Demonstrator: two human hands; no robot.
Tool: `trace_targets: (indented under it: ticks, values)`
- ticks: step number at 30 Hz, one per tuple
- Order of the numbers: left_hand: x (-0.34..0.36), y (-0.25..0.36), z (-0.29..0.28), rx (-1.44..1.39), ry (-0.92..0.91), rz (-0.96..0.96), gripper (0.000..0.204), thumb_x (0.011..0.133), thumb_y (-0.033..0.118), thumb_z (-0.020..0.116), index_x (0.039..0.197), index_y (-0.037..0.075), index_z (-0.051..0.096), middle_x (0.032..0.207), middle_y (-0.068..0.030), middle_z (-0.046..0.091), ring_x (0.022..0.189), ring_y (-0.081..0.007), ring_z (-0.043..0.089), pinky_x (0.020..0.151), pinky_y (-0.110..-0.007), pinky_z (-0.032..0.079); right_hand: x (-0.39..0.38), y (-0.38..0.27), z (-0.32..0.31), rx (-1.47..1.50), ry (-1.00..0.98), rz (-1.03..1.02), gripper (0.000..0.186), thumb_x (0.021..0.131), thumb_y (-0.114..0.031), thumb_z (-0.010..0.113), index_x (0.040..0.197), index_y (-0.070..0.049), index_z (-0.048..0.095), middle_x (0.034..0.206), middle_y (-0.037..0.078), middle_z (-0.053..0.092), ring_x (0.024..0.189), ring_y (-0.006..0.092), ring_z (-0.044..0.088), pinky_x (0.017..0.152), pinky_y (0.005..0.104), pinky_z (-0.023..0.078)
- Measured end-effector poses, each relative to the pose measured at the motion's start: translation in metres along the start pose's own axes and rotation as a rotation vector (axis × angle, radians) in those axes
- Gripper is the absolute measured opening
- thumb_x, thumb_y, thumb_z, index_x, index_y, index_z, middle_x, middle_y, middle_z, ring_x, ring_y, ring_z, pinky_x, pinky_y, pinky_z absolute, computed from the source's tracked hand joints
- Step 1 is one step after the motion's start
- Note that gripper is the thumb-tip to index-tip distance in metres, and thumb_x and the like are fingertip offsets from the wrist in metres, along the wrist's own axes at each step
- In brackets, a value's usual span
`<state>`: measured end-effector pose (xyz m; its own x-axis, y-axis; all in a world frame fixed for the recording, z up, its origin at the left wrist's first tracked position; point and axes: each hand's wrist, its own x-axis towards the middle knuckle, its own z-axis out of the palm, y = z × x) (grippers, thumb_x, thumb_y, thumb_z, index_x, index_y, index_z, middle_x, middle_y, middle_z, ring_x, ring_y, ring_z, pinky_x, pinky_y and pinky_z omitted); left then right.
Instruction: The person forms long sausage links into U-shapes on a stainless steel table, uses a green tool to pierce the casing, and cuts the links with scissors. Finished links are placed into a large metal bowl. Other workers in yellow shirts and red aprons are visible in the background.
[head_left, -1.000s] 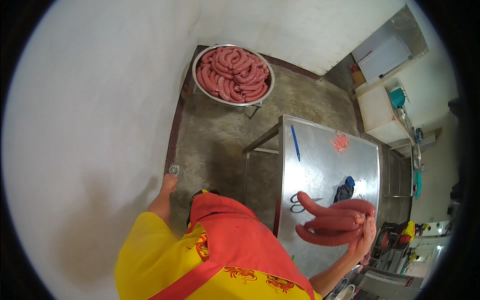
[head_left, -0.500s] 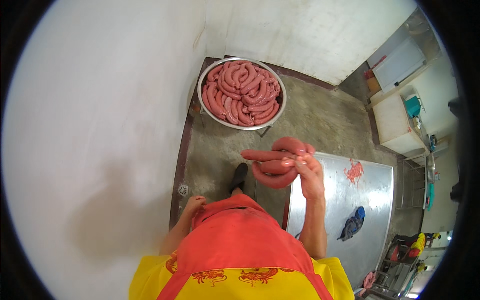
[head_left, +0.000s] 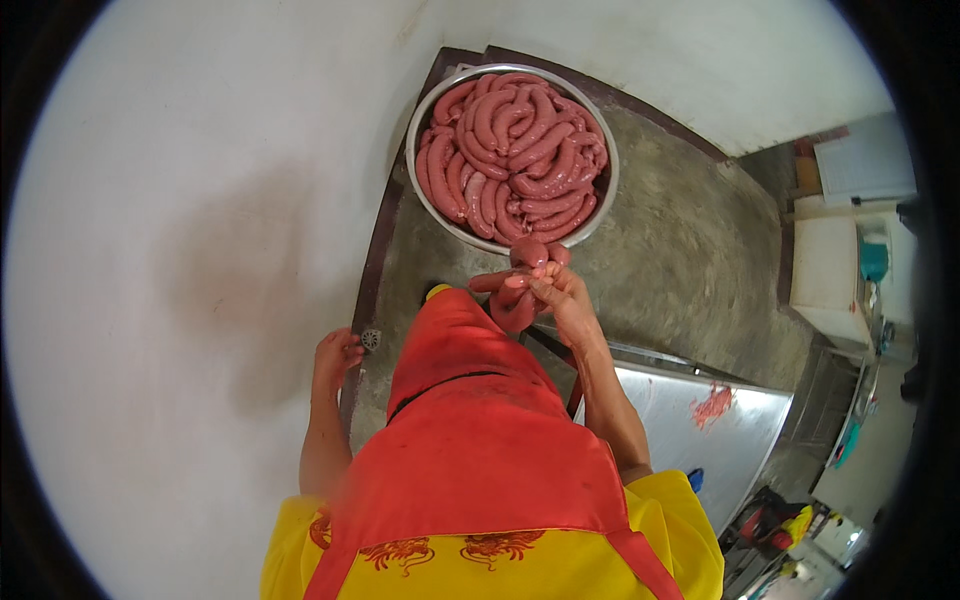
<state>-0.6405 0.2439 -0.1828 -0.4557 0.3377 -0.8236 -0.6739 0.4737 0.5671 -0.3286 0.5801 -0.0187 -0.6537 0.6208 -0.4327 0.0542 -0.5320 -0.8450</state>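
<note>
My right hand (head_left: pixel 563 300) is closed around the top of a small bunch of raw pink sausages (head_left: pixel 514 308), which hangs in front of my red apron. Part of that bunch overlaps the near rim of a round metal basin (head_left: pixel 457 231) in this view; I cannot tell whether they touch. Heaped inside the basin are many plump, shiny pink sausages (head_left: pixel 520 150), coiled and layered over one another. My left hand (head_left: pixel 337 353) hangs low by the white wall, holding nothing, its fingers loosely bent and apart.
To the right stands a metal table (head_left: pixel 680 415) with a smear of pink meat (head_left: pixel 712 405) and a bit of blue cloth (head_left: pixel 696 480). A floor drain (head_left: pixel 371 340) lies near the wall. A white counter (head_left: pixel 828 270) and a teal container (head_left: pixel 873 262) are farther right.
I have moved nearer to the basin. My right hand has carried the sausages forward and left to its near rim. My left hand has swung out from the apron toward the wall.
</note>
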Motion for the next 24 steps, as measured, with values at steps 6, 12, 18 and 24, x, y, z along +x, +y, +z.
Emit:
trace_targets:
  ticks: [6, 12, 18, 24]
  values:
    - [0.069, 0.091, 0.132, 0.092, -0.317, -0.068, 0.044, 0.097, 0.037, 0.066, 0.127, 0.005, 0.06, 0.106, -0.0077, 0.069, 0.083, -0.0176, 0.067, 0.069, -0.031, 0.056, 0.1, -0.043, 0.017, -0.025, 0.022, 0.051, 0.008, 0.099, -0.008, 0.06, 0.107, -0.009, 0.058, 0.112, 0.012, 0.074, 0.088, 0.0108, 0.067, 0.078, 0.023, 0.051]
    - [0.156, 0.19, 0.257, 0.172, -0.552, -0.124, 0.086, 0.096, 0.065, 0.054, 0.15, 0.0, 0.037, 0.142, -0.025, 0.05, 0.113, -0.0385, 0.06, 0.089, -0.05, 0.056, 0.211, -0.093, 0.033, -0.057, 0.041, -0.11, 0.011, 0.098, -0.008, 0.063, 0.108, -0.009, 0.06, 0.117, 0.015, 0.073, 0.096, 0.0114, 0.067, 0.086, 0.0263, 0.052]
    - [0.222, 0.269, 0.323, -0.235, -0.606, -0.144, 0.093, 0.093, 0.079, 0.038, 0.156, 0.011, 0.033, 0.156, -0.0134, 0.041, 0.14, -0.0336, 0.045, 0.109, -0.053, 0.043, 0.266, -0.05, 0.037, -0.126, 0.076, -0.086, 0.013, 0.094, -0.01, 0.072, 0.104, -0.009, 0.064, 0.103, 0.005, 0.071, 0.091, 0.0119, 0.062, 0.087, 0.025, 0.047]
    - [0.28, 0.26, 0.349, -0.269, -0.425, -0.162, 0.086, 0.095, 0.069, 0.05, 0.16, 0.02, 0.023, 0.157, -0.0078, 0.04, 0.141, -0.029, 0.044, 0.115, -0.048, 0.04, 0.311, 0.036, -0.028, -0.59, 0.005, -0.104, 0.022, 0.083, -0.017, 0.082, 0.099, -0.006, 0.071, 0.1, 0.003, 0.067, 0.09, 0.0136, 0.062, 0.083, 0.0281, 0.05]
